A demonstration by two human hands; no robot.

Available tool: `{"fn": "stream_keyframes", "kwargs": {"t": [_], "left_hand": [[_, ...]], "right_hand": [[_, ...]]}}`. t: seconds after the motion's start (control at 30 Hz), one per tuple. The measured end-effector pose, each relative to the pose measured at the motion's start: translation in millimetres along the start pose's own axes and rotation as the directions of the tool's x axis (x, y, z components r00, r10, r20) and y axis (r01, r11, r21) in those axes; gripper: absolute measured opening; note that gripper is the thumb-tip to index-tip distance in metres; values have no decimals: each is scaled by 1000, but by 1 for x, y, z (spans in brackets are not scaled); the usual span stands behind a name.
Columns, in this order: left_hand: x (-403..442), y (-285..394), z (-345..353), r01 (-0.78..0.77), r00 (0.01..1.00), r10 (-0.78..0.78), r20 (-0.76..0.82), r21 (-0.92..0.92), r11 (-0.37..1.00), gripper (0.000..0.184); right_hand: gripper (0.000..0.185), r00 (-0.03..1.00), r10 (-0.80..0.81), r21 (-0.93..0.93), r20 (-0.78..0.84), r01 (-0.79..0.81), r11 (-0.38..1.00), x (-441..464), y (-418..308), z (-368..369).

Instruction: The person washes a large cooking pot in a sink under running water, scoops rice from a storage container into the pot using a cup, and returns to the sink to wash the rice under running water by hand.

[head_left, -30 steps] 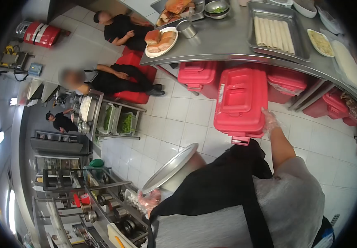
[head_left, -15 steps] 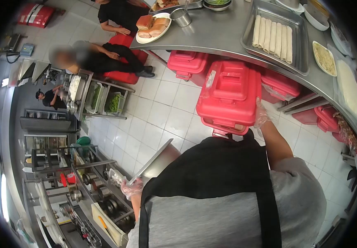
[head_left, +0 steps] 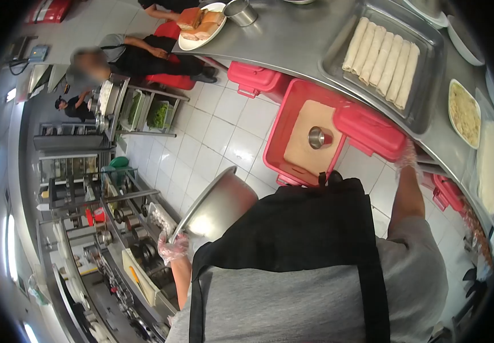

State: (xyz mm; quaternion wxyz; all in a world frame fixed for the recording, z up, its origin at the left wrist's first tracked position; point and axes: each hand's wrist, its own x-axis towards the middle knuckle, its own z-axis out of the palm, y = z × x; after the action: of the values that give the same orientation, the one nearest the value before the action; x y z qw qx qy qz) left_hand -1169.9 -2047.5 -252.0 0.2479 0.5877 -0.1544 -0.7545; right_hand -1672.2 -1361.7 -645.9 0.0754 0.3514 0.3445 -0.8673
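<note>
A large metal bowl is tilted at my left side, its rim gripped by my gloved left hand. My gloved right hand is closed on the outer edge of a red lid, which hangs raised beside its bin. Below it the red bin stands open on the floor, partly filled with a pale tan powder. A small metal cup rests on the powder near the middle.
A steel counter bears a tray of white rolls, a plate of meat and an oval dish. Another red bin is under it. Co-workers are at the upper left, one by a cart.
The lid has come off the red bin and moved right with my right hand, uncovering the powder and cup. The bowl shows more of its side, still in my left hand.
</note>
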Motion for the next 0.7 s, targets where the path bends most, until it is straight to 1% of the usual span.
{"fn": "stream_keyframes", "kwargs": {"t": [0.03,0.1,0.17,0.2,0.23,0.27,0.33,0.37,0.4,0.47,0.5,0.57,0.6,0.67,0.7], "left_hand": [[-9,-15,12,-156,986,159,-55,61,986,67],[-30,-32,33,-123,992,123,-2,34,992,68],[-54,-49,58,-146,989,146,20,-10,989,60],[-65,-57,71,-172,984,173,30,-35,984,56],[-71,-64,86,-196,979,200,43,-67,978,52],[-72,-76,101,-315,948,317,7,-107,943,46],[-82,-85,122,-334,924,348,160,-112,936,37],[-89,-89,133,-305,930,322,179,-116,945,35],[-94,-97,145,-337,910,363,199,-153,929,32],[-98,-103,164,-410,878,425,218,-113,905,29],[-100,-105,176,-420,873,433,224,-108,901,28],[-97,-108,191,-446,862,457,220,-99,890,27],[-102,-113,204,-490,834,488,259,-61,870,25],[-112,-124,234,-546,801,535,268,-39,837,22],[-111,-124,240,-543,789,537,298,-71,837,21]], "right_hand": [[67,998,-19,-56,-65,15,998,3,-13,-1],[65,986,-57,-190,-159,26,981,17,-32,0],[63,978,-90,-361,-188,17,933,30,-36,6],[62,975,-111,-484,-191,5,875,38,-36,14],[61,974,-128,-587,-186,-5,809,47,-34,19],[60,975,-142,-687,-168,-13,727,54,-31,22],[58,979,-170,-871,-110,-13,492,66,-22,29],[57,980,-180,-934,-79,-10,356,69,-18,30],[56,981,-187,-975,-49,-6,223,72,-13,31],[54,982,-187,-999,13,6,-34,77,-5,27],[53,983,-179,-993,38,18,-116,82,-3,29],[51,981,-181,-946,73,10,-324,90,-1,25],[50,981,-178,-926,78,6,-378,93,-4,24],[48,981,-170,-869,97,0,-494,99,-3,15],[47,981,-164,-844,102,-1,-536,101,-2,9]]}}
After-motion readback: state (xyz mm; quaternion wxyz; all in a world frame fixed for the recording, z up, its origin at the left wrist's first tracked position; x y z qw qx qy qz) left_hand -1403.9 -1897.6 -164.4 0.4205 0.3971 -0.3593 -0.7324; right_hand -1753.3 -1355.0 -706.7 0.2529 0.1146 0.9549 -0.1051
